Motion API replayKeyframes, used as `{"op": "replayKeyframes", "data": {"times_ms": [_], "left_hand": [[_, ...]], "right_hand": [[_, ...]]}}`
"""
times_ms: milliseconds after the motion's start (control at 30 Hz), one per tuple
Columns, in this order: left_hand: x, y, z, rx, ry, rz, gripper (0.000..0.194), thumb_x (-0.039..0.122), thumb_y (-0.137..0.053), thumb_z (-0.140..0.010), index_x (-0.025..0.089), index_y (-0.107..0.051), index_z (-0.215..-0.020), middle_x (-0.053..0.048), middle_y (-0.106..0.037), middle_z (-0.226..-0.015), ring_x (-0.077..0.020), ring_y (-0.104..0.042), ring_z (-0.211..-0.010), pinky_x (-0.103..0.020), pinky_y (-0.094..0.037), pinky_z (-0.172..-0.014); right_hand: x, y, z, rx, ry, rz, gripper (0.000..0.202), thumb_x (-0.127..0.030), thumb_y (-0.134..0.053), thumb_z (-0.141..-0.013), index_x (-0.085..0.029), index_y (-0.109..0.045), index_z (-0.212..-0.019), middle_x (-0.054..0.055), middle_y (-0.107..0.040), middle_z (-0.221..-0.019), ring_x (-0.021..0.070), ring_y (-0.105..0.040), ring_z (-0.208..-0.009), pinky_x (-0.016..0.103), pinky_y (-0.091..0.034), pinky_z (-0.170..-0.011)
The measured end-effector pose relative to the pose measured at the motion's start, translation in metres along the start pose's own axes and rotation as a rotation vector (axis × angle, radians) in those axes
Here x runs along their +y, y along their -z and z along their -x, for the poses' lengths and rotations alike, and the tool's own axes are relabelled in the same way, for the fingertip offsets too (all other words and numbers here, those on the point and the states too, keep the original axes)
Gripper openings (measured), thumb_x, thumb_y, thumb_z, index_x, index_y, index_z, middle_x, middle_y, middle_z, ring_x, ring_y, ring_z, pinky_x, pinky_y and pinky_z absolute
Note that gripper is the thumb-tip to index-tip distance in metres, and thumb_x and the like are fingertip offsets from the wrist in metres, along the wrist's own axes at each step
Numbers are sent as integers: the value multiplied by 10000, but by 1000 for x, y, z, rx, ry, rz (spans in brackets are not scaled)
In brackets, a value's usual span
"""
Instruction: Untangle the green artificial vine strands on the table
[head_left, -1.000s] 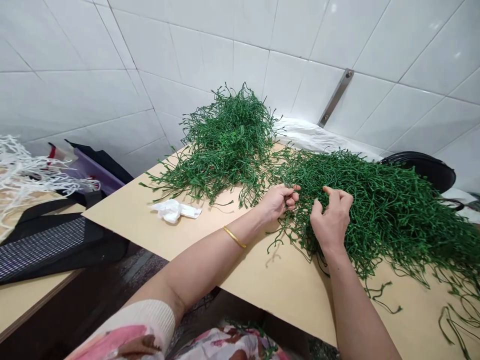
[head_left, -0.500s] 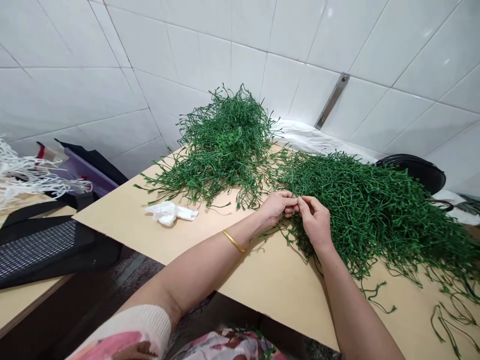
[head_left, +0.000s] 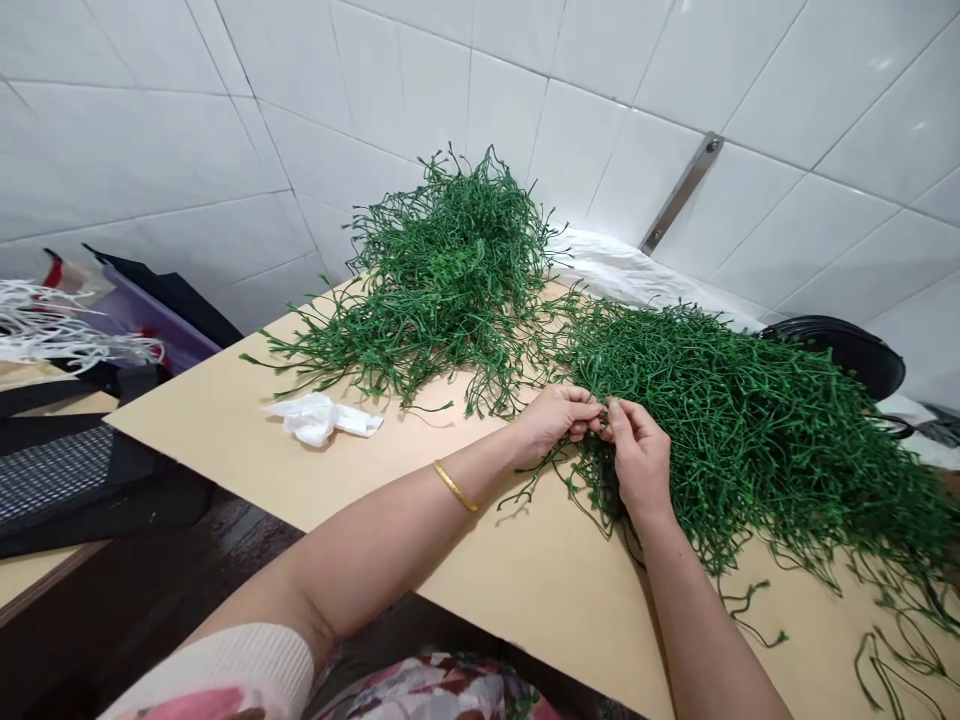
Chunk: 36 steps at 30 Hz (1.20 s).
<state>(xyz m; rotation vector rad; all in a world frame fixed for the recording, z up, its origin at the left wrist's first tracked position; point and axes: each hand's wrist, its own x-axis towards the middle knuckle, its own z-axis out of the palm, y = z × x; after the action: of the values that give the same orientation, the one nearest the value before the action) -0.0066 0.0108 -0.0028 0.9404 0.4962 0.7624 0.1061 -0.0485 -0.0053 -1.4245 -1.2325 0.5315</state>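
Observation:
My left hand [head_left: 561, 418] is closed in a pinch, thumb against the fingers, and a gold bangle circles its wrist. Close beside its fingertips is my right hand [head_left: 639, 445], also pinching. Between the two sets of fingertips a short bit of green cord shows, small and partly hidden. Both hands are over the near-left edge of a large heap of thin green cords [head_left: 720, 400] with small tufted or knotted ends. Loose cords hang below the fingers onto the board table [head_left: 517, 590]. Behind my left hand is a second pile of green cords [head_left: 457, 280].
A crumpled white wrapper [head_left: 315, 420] lies on the table's left part. White cords [head_left: 67, 325] and black mesh fabric [head_left: 60, 465] are on another surface at left. A round black object [head_left: 840, 350], white plastic sheeting [head_left: 607, 260] and a metal bracket [head_left: 681, 195] are near the tiled wall.
My right hand's fingertips have drawn slightly apart from my left, to the right. The view has shifted a little; the cord piles look unchanged.

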Motion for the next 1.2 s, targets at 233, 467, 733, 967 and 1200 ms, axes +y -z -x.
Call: {"op": "replayKeyframes", "data": {"times_ms": [233,467,733,967,1200], "left_hand": [[-2,-8,2,70,31,2,161,129,-607,-643,133,-461,-574,20,-490,-488,-15,-326,-386,-160,-202,-402],[1,-9,1,120,88,237,179,84,-544,-703,144,-410,-600,42,-427,-472,-5,-274,-356,-152,-193,-387],[2,-11,7,64,62,-38,244,120,-599,-630,155,-380,-529,72,-319,-427,-10,-231,-352,-174,-117,-368],[1,-9,3,120,93,79,249,133,-547,-683,171,-337,-555,67,-356,-424,-15,-230,-333,-173,-127,-365],[2,-8,4,116,46,-12,231,145,-560,-686,158,-369,-557,61,-377,-433,-18,-281,-354,-170,-145,-369]], "right_hand": [[1,3,-2,110,37,-20,239,-389,-576,-748,-153,-578,-710,-5,-548,-629,111,-486,-577,256,-435,-582],[1,1,5,88,163,115,196,-345,-547,-777,-160,-604,-749,9,-575,-683,126,-509,-625,268,-416,-615],[2,2,1,-8,116,-12,236,-356,-531,-795,-156,-601,-690,7,-566,-692,125,-520,-678,266,-418,-674],[5,-1,-1,75,-52,-327,210,-317,-681,-654,-164,-598,-771,-14,-574,-736,97,-503,-643,251,-414,-650],[4,-1,-2,45,-95,-307,208,-352,-650,-698,-170,-617,-792,-31,-564,-695,84,-490,-612,241,-388,-631]]}}
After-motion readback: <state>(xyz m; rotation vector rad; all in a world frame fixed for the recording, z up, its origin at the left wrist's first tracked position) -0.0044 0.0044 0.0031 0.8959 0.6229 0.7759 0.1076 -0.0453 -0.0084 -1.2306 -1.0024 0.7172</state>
